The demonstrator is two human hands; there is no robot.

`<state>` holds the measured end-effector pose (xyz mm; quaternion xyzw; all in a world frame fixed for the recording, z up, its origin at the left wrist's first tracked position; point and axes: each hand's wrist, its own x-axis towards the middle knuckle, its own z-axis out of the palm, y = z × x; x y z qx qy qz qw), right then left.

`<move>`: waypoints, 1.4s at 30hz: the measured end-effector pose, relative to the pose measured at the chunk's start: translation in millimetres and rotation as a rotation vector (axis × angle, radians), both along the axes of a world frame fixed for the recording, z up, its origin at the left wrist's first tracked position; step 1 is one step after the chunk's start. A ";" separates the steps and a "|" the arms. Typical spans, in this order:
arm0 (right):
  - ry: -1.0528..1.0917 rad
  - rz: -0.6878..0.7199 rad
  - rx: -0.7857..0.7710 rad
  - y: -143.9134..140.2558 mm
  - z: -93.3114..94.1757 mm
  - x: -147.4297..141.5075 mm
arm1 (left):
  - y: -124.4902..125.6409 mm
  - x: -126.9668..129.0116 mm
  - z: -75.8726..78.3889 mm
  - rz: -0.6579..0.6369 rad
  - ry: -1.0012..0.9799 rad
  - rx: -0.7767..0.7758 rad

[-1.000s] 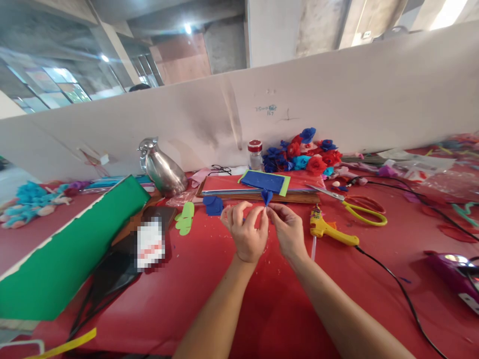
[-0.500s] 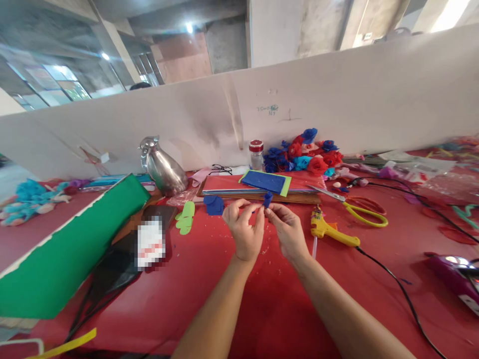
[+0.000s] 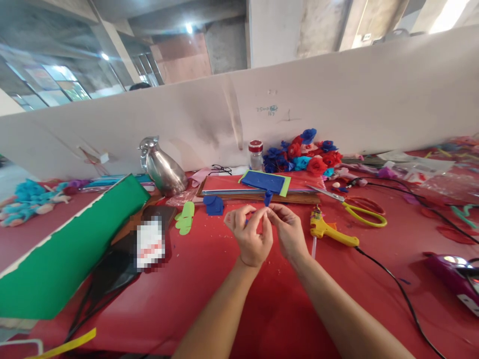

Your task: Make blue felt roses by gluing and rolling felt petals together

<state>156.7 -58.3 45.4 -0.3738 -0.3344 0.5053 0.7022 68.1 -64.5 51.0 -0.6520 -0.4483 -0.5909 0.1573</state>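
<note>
A small rolled piece of blue paper (image 3: pixel 268 198) stands upright at the fingertips of both hands, over the middle of the red table. My left hand (image 3: pixel 251 234) is closed in a pinch at its base, thumb and forefinger together, the other fingers curled. From the other side my right hand (image 3: pixel 290 232) also pinches the base. The fingers hide the lower end of the roll. Blue paper cut-outs (image 3: pixel 213 205) and light green cut-outs (image 3: pixel 185 218) lie to the left. Behind the hands, a blue sheet (image 3: pixel 263 182) rests on a stack of coloured paper (image 3: pixel 224 184).
On the right lie a yellow glue gun (image 3: pixel 333 233) with a black cord and open scissors (image 3: pixel 361 209). Paper flowers (image 3: pixel 314 157), a red-lidded jar (image 3: pixel 256 155) and a steel jug (image 3: pixel 162 167) stand by the white partition. A green board (image 3: pixel 71 249) leans at left.
My left hand has shifted slightly right, its fingertips now meeting those of my right hand below the blue roll. My right hand has hardly moved.
</note>
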 end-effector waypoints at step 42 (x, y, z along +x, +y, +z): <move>-0.717 -0.416 0.178 -6.3 -6.7 -1.6 | 20.5 2.1 -1.8 -0.838 -1.270 -0.911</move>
